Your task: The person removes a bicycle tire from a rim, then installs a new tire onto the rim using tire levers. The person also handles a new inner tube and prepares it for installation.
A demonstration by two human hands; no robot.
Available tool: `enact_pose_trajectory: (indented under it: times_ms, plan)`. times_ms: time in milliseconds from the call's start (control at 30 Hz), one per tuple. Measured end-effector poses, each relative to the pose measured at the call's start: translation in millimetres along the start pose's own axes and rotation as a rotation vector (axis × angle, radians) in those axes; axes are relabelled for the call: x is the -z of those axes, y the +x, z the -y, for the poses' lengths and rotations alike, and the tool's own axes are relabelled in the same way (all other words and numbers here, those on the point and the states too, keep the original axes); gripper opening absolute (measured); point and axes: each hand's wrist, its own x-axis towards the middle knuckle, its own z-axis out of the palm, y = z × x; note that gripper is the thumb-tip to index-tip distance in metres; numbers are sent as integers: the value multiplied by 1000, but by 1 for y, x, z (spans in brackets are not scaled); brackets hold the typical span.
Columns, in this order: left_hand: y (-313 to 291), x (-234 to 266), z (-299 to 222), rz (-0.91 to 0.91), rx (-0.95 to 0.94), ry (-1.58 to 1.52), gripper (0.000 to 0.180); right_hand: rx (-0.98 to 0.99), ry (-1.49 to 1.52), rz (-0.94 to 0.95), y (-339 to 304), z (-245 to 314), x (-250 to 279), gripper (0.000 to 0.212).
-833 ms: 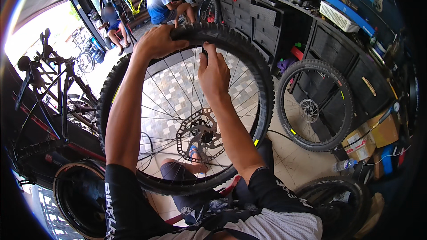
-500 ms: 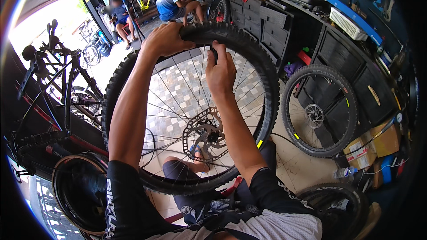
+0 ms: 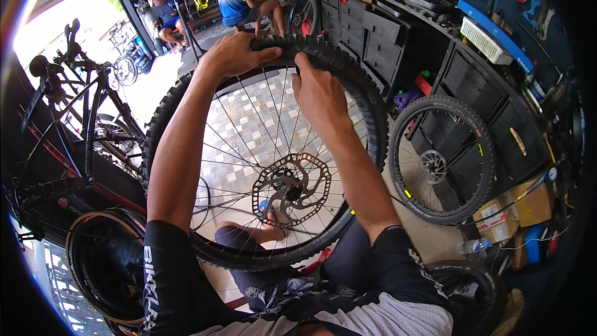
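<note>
Up close, one bicycle wheel (image 3: 374, 121) stands upright before me. My left grip (image 3: 235, 56) wraps over its tyre's (image 3: 339, 57) top; my right grip (image 3: 320, 94) has one forefinger (image 3: 302, 62) against the tyre's inner edge, and I cannot tell whether its curled fingers hold anything. One brake disc (image 3: 306, 178) sits at the hub (image 3: 292, 193). To the right, a second wheel (image 3: 433, 167) stands before black cabinets (image 3: 454, 65); farther off, two people (image 3: 236, 1) sit.
</note>
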Motion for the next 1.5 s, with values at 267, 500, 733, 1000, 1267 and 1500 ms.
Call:
enact_pose_trajectory:
  times_ms: [267, 500, 733, 1000, 1267, 1500]
  plan:
    - [10, -12, 0, -135, -148, -3, 68, 90, -223, 406, 51, 6, 71, 26]
    - [7, 4, -23, -14, -128, -24, 81, -6, -473, 928, 116, 34, 163, 42]
    - [-1, 42, -45, 195, -150, 137, 78, 48, -380, 755, 68, 27, 171, 51]
    - [30, 21, -60, 152, -395, 179, 86, -67, -78, -97, -49, 8, 49, 42]
    - [14, 16, -49, 141, -340, 59, 73, -87, 255, -536, -44, 1, -26, 38]
    - [-12, 4, -49, -123, -334, 140, 69, -182, 428, -288, -30, -12, -32, 34]
